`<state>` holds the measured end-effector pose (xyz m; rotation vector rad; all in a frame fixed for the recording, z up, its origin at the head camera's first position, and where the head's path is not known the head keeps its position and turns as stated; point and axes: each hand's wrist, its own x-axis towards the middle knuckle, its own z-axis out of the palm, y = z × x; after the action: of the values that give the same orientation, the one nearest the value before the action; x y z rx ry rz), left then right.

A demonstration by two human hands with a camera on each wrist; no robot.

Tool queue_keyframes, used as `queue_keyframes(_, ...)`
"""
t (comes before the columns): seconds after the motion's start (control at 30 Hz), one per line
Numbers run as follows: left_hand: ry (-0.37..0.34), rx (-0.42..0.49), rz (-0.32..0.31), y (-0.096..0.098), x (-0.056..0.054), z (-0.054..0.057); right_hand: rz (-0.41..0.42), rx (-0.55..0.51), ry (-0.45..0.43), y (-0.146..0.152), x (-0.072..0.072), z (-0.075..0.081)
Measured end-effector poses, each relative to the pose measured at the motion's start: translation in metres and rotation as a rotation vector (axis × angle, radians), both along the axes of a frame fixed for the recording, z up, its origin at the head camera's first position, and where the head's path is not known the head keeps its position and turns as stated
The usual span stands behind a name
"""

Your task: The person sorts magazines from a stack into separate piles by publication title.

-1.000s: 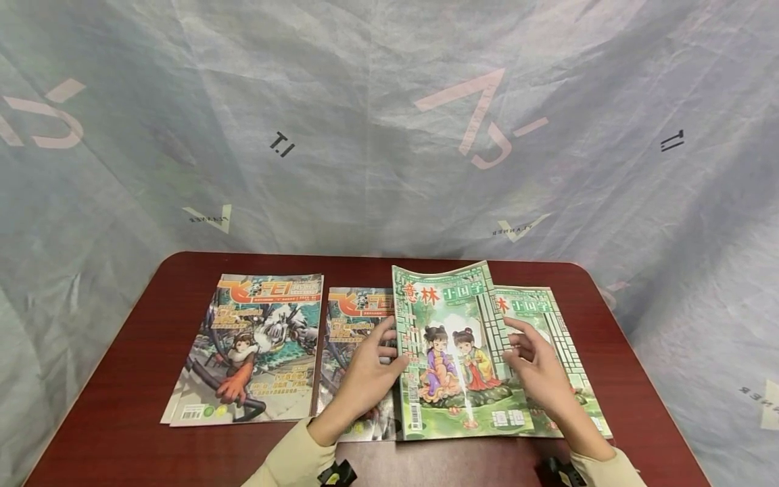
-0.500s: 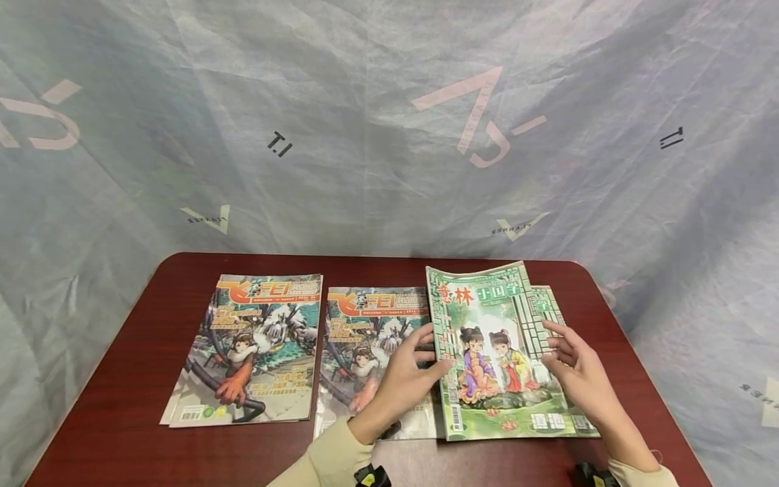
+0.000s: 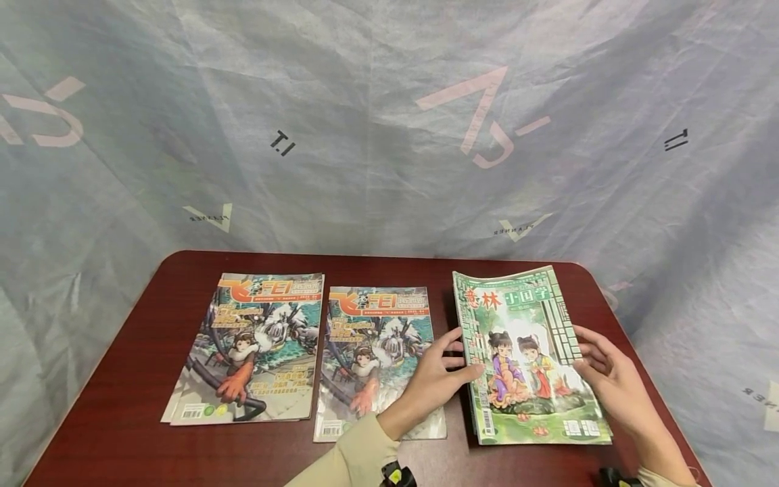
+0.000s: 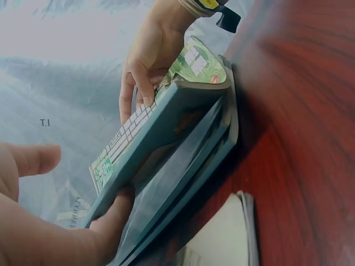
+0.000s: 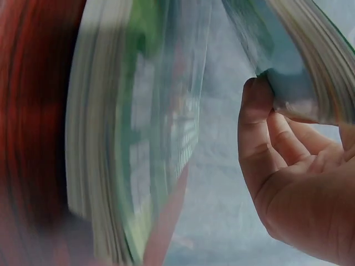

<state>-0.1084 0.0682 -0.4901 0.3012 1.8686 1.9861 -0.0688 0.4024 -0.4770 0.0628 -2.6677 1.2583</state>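
A green magazine (image 3: 529,365), with two cartoon figures on its cover, is held by both hands at the table's right side. My left hand (image 3: 439,379) grips its left edge, thumb on the cover and fingers underneath. At its right edge, my right hand (image 3: 619,382) holds it with the fingers tucked below. In the left wrist view the held magazine (image 4: 166,124) tilts above more magazines (image 4: 222,144), with a gap between. The right wrist view shows the lower green magazine (image 5: 133,133) on the table, apart from the raised one (image 5: 299,55).
A grey-teal comic magazine (image 3: 377,365) lies left of the green ones. Farther left is a small overlapping pile of the same comic magazine (image 3: 249,352). The dark red table (image 3: 134,365) backs onto a grey printed cloth (image 3: 365,135).
Both hands have moved right with the green magazine, which now covers the lower green ones. The middle comic magazine has come into fuller view.
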Motion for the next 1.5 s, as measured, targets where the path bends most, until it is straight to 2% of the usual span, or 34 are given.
queue_keyframes(0.3, -0.037, 0.086, -0.074, 0.014, -0.002, -0.007, 0.014, -0.039, -0.015, 0.026, 0.003, -0.003)
queue_keyframes(0.53, -0.042, 0.102, -0.115, 0.016, -0.001, -0.011, 0.026, -0.062, -0.039, 0.035, 0.002, -0.002)
queue_keyframes(0.73, -0.058, 0.104, -0.108, 0.016, -0.002, -0.012, 0.009, -0.072, -0.069, 0.035, -0.001, -0.007)
queue_keyframes(0.9, -0.063, 0.119, -0.094, 0.018, -0.003, -0.012, -0.053, -0.064, -0.102, 0.034, -0.001, -0.009)
queue_keyframes(1.1, -0.084, 0.124, -0.091, 0.017, -0.002, -0.013, -0.116, -0.027, -0.101, 0.032, 0.0, -0.009)
queue_keyframes(1.2, -0.098, 0.133, -0.113, 0.016, -0.001, -0.012, -0.151, 0.008, -0.144, 0.03, 0.0, -0.005)
queue_keyframes(1.37, -0.106, 0.142, -0.122, 0.015, -0.002, -0.012, -0.16, 0.106, -0.277, 0.026, -0.001, 0.002)
queue_keyframes(1.5, -0.105, 0.14, -0.134, 0.015, -0.003, -0.013, -0.167, 0.121, -0.34, 0.024, -0.001, 0.003)
